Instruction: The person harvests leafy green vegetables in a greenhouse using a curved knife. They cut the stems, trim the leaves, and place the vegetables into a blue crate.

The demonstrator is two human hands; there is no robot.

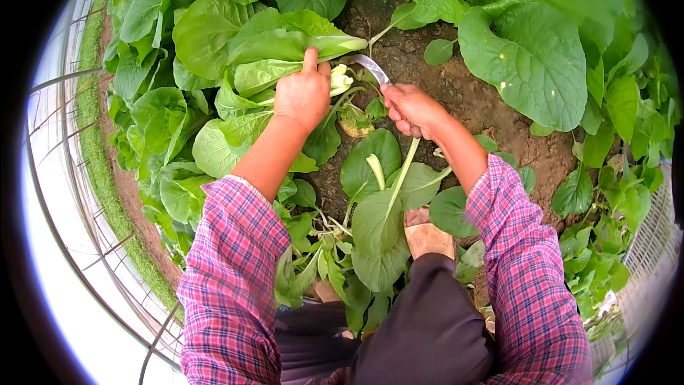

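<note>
My left hand (304,91) is closed around leafy green vegetables (267,76), their pale cut stem ends (340,80) showing just right of the knuckles. Its extended index finger presses on a larger leafy head (299,45) with a white base. In my right hand (412,109) is a small sickle, its handle hidden by the fingers. The curved metal blade (372,67) points left, its tip close below that white base; whether it touches cannot be made out. Below the right hand hangs a long-stalked leaf (393,208); I cannot tell whether the fingers hold its stalk.
Dense leafy greens (160,112) grow on the left, with broad leaves (526,59) at the upper right. Brown soil (470,85) lies between. Loose leaves surround a tan shoe (430,238). Curved metal rods (67,133) line the left edge; a plastic crate (649,230) is at right.
</note>
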